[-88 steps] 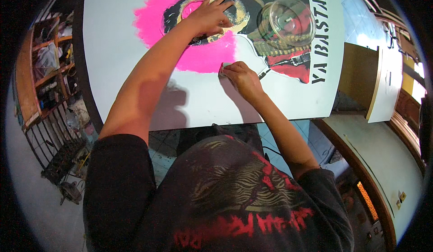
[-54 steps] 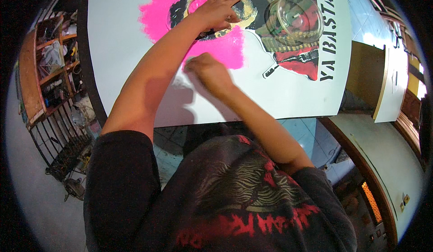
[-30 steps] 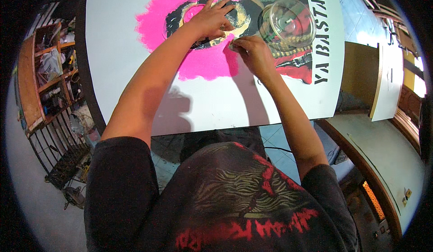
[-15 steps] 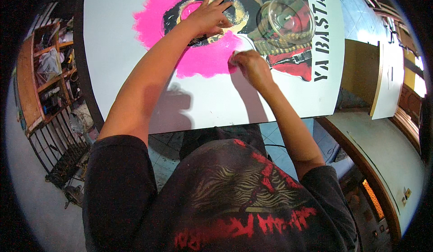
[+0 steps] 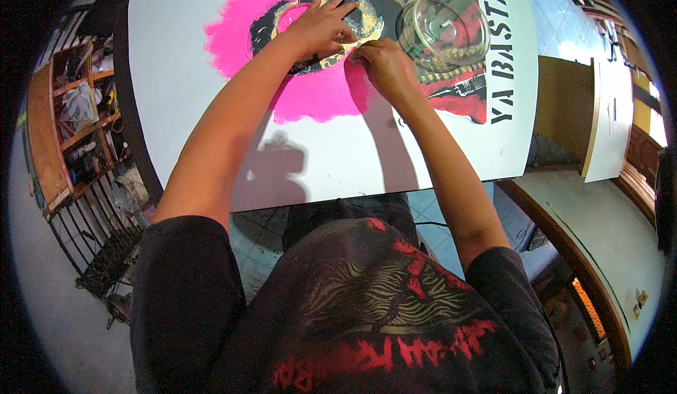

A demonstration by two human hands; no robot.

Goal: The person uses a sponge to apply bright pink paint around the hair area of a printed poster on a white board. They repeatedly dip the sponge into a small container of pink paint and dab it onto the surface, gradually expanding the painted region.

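Note:
A white board (image 5: pixel 190 112) lies before me with a painted picture: a broad pink area (image 5: pixel 310 101), a black and cream face-like part and a green, red and black part. Near the picture's middle my left hand (image 5: pixel 324 27) rests with its fingers spread over the dark and cream area. Beside it, my right hand (image 5: pixel 384 69) is closed, fingertips pinched against the board where pink meets cream. What the pinch holds is mostly hidden by the fingers. Right of it, a clear round plastic container (image 5: pixel 448 31) rests on the green painted part.
Black stencilled lettering (image 5: pixel 502 55) runs along the board's right side. A wooden shelf unit (image 5: pixel 77 112) with bags and odds and ends stands at left, above a dark metal rack (image 5: pixel 106 253). White panels (image 5: pixel 610 122) lean at right, near a pale ledge (image 5: pixel 599 232).
My right hand has moved up and slightly left, closer to my left hand; the small whitish thing at its fingertips is now hidden. My left hand stays nearly in place.

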